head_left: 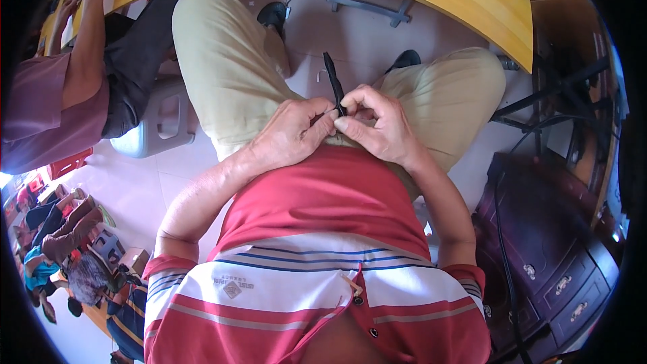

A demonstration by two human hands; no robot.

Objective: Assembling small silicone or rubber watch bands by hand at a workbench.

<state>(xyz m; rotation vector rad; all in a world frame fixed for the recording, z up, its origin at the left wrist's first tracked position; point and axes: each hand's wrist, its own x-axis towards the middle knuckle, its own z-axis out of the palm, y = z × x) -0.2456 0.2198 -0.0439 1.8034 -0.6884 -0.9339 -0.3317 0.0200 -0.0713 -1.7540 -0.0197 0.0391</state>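
Pale tiled floor (155, 182) is seen below a yellow bench (499, 20), with a co-worker (74, 94) seated at the left. Over the lap, well apart from the bench, a narrow black strip (331, 74) is held, its free end pointed away from the body. Its near end is pinched by the thumb and fingers of the left hand (296, 125) and, just beside, by those of the right hand (384, 125) (its material cannot be made out). Lightness is suggested by its slimness, and some stiffness by the unsupported free end; a fingertip hold near the base seems best suited.
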